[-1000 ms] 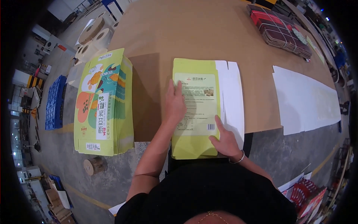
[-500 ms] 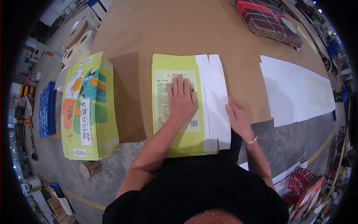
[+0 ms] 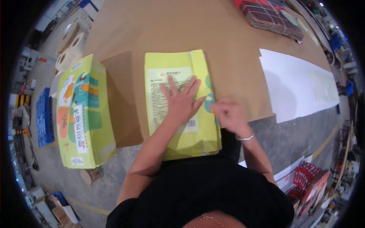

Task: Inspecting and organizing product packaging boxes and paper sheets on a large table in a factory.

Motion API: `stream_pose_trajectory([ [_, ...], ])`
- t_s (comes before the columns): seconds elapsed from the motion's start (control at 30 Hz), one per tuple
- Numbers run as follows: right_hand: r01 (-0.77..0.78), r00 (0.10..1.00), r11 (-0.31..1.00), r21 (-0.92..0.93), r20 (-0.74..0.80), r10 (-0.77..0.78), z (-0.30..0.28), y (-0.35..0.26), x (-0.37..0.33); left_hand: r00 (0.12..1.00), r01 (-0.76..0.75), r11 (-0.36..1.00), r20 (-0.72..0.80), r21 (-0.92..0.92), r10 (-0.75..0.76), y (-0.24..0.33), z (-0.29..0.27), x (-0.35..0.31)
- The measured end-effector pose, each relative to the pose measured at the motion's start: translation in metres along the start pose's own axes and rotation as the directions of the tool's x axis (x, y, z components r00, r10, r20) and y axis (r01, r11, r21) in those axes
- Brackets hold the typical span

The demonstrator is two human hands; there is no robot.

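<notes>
A flat light-green carton with a pale printed label panel lies before me at the table's near edge. Its right-hand flap is folded over onto the face, showing a green side with blue and orange print. My left hand presses flat on the carton, fingers spread. Against the folded right edge is my right hand, somewhat blurred, its fingers curled into a loose fist; I make out nothing in it. A bracelet circles that wrist.
To the left stands a stack of green printed cartons. A white sheet of card lies on the right of the brown table. Tied dark-red bundles sit far right. Beyond the left edge are pale rolls and a blue crate.
The carton's white flap has been turned over to the left and now shows its green printed side. My right hand has come inward with it; my left hand's fingers have spread wider.
</notes>
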State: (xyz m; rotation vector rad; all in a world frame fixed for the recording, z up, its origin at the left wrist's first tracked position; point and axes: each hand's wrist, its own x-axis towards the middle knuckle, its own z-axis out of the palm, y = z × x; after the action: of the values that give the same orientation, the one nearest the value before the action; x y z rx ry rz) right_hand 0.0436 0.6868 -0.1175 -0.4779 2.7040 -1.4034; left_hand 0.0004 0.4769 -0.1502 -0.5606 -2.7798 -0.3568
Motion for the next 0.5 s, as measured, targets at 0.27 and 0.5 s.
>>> stream_pose_trajectory([
  [0.27, -0.582, 0.805, 0.448, -0.678, -0.402, 0.437, -0.174, 0.208, -0.064, 0.996, 0.019, 1.000, 0.082, 0.009, -0.019, 0.005, 0.001, 0.008],
  [0.5, -0.291, 0.850, 0.486, -0.824, 0.011, 0.527, -0.080, 0.026, -0.064, 0.999, 0.043, 0.999, 0.023, 0.020, -0.043, 0.000, -0.002, 0.001],
])
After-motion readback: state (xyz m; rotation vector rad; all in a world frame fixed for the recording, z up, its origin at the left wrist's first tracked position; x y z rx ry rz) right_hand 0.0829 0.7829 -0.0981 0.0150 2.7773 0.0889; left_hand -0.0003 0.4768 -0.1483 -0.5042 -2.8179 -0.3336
